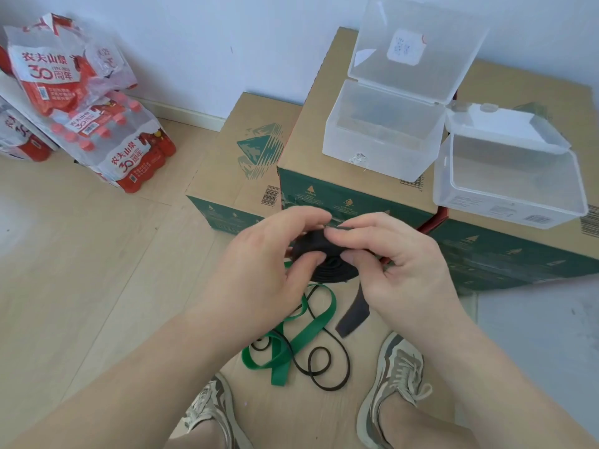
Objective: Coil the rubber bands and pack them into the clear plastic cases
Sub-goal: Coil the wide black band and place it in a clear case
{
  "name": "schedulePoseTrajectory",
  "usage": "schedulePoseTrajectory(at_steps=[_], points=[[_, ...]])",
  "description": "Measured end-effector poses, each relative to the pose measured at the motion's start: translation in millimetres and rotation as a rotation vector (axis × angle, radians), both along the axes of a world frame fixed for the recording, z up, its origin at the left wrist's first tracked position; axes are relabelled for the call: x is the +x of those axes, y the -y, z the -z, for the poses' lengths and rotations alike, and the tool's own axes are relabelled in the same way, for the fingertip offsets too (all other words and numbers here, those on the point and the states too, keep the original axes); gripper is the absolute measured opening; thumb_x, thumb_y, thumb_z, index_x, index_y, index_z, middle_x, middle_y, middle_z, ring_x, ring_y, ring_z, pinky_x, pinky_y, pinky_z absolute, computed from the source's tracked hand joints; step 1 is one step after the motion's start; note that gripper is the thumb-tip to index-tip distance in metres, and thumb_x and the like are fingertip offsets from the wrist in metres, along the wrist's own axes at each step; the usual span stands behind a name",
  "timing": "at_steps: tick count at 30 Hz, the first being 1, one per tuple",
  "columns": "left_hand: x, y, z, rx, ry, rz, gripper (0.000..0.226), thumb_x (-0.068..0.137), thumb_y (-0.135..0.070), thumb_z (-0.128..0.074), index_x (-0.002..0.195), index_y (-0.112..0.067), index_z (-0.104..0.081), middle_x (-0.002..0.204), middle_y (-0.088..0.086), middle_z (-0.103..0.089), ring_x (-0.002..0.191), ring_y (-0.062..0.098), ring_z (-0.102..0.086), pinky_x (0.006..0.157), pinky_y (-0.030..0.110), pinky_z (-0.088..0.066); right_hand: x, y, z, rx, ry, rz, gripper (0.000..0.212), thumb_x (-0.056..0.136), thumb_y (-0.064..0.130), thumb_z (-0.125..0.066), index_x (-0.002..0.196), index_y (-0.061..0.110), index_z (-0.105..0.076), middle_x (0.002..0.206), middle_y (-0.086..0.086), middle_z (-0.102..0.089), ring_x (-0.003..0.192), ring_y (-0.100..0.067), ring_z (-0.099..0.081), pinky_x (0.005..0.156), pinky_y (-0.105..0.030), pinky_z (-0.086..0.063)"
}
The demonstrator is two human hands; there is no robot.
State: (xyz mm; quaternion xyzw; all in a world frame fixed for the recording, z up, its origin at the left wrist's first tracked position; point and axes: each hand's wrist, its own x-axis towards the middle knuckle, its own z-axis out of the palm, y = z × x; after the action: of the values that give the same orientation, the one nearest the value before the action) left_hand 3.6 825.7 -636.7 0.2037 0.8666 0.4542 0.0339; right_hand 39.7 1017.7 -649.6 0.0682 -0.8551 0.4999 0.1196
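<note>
While the wide black rubber band was being rolled up, it sat in the air between both hands, over the floor and just in front of the cardboard boxes. Most of it was wound into a tight round coil, but a loose end hung down under the right hand. So the step was the coiling, and I think it was nearly done. The next move would need the last bit wound on without letting the coil spring open, and then a lift up to a case. The left hand was curled round the coil, with its thumb pressed on the side. The right hand pinched the band at the top with thumb and fingertips. Neither hand was loose. Below them, near the shoes, a green band and some thin black bands lay in a tangle, not coiled yet. Up on the boxes stood two clear cases with their lids open: the left case near the front edge of the middle box, and the right case close beside it. Packs of water bottles sat by the far wall.
</note>
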Motion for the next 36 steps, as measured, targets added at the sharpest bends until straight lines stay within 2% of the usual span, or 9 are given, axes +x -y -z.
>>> schedulePoseTrajectory(at_steps=[4, 8, 12, 14, 17, 23, 30, 33, 36], points=[[-1.5, -0.7, -2.4, 0.110, 0.145, -0.047, 0.039, 0.084, -0.005, -0.079, 0.105, -0.037, -0.071, 0.098, -0.021, -0.071, 0.097, 0.012, -0.070, 0.079, 0.028, -0.062, -1.5, -4.3, 0.1, -0.061, 0.050, 0.020, 0.041, 0.081, -0.016, -0.075, 0.102, 0.019, -0.082, 0.105, 0.010, -0.076, 0.104, -0.009, -0.071, 0.090, -0.016, -0.052], [-1.1, -1.4, -5.7, 0.255, 0.224, -0.127, 0.036, 0.085, -0.003, -0.080, 0.101, -0.034, -0.071, 0.095, -0.020, -0.071, 0.095, 0.010, -0.067, 0.074, 0.018, -0.059, -4.2, -10.6, -1.8, -0.196, 0.090, 0.048, 0.044, 0.084, -0.007, -0.078, 0.111, 0.027, -0.077, 0.108, 0.011, -0.075, 0.109, -0.019, -0.070, 0.097, -0.037, -0.056], [-2.5, 0.2, -8.5, 0.308, 0.242, -0.110, 0.036, 0.089, -0.003, -0.075, 0.109, -0.031, -0.067, 0.101, -0.009, -0.073, 0.092, 0.014, -0.072, 0.072, 0.019, -0.059, -3.4, -8.1, -1.3, -0.229, 0.096, 0.003, 0.051, 0.090, -0.013, -0.068, 0.123, 0.026, -0.074, 0.114, 0.011, -0.072, 0.113, -0.022, -0.067, 0.096, -0.044, -0.057], [0.4, 0.1, -10.1, 0.202, 0.185, -0.052, 0.040, 0.088, -0.005, -0.075, 0.116, -0.032, -0.064, 0.104, -0.015, -0.070, 0.092, 0.011, -0.073, 0.071, 0.016, -0.058, -2.1, -4.3, -0.2, -0.198, 0.103, -0.023, 0.052, 0.090, -0.015, -0.066, 0.122, 0.025, -0.075, 0.113, 0.010, -0.071, 0.113, -0.022, -0.067, 0.094, -0.043, -0.057], [3.6, -2.3, -8.9, 0.039, -0.010, 0.014, 0.048, 0.086, -0.010, -0.077, 0.123, -0.036, -0.060, 0.110, -0.026, -0.066, 0.106, 0.000, -0.065, 0.080, 0.025, -0.060, -0.4, -2.3, 1.0, -0.151, 0.106, -0.068, 0.054, 0.088, -0.017, -0.064, 0.120, 0.024, -0.074, 0.111, 0.010, -0.070, 0.113, -0.022, -0.067, 0.093, -0.039, -0.057], [0.2, -0.2, -4.2, 0.173, -0.006, 0.014, 0.045, 0.091, 0.002, -0.070, 0.126, -0.026, -0.066, 0.113, -0.013, -0.066, 0.109, 0.019, -0.063, 0.071, 0.037, -0.062, -0.7, -4.1, -7.5, -0.288, 0.159, 0.064, 0.043, 0.086, -0.003, -0.078, 0.111, 0.031, -0.069, 0.105, 0.013, -0.074, 0.104, -0.013, -0.072, 0.091, -0.027, -0.059], [1.0, 0.9, -3.4, 0.334, 0.184, -0.074, 0.045, 0.095, 0.001, -0.064, 0.121, -0.036, -0.061, 0.114, -0.011, -0.068, 0.109, 0.020, -0.064, 0.073, 0.035, -0.064, -2.5, -3.8, -9.8, -0.345, 0.187, 0.083, 0.042, 0.088, -0.004, -0.076, 0.107, 0.032, -0.071, 0.106, 0.012, -0.076, 0.103, -0.013, -0.073, 0.091, -0.025, -0.058], [0.6, -0.2, -3.2, 0.238, 0.202, -0.071, 0.038, 0.093, -0.006, -0.069, 0.113, -0.037, -0.059, 0.106, -0.013, -0.068, 0.100, 0.015, -0.067, 0.074, 0.028, -0.062, -1.0, -2.9, -6.0, -0.334, 0.163, 0.105, 0.042, 0.090, -0.009, -0.071, 0.105, 0.030, -0.073, 0.104, 0.009, -0.077, 0.101, -0.013, -0.073, 0.087, -0.024, -0.059], [1.5, -1.5, -0.2, 0.030, 0.019, -0.060, 0.026, 0.089, -0.019, -0.075, 0.109, -0.028, -0.061, 0.106, -0.014, -0.066, 0.101, 0.009, -0.066, 0.083, 0.030, -0.060, -0.8, -2.4, -2.6, -0.175, 0.098, 0.069, 0.042, 0.089, -0.014, -0.067, 0.104, 0.024, -0.076, 0.103, 0.008, -0.074, 0.102, -0.015, -0.070, 0.087, -0.025, -0.056]])
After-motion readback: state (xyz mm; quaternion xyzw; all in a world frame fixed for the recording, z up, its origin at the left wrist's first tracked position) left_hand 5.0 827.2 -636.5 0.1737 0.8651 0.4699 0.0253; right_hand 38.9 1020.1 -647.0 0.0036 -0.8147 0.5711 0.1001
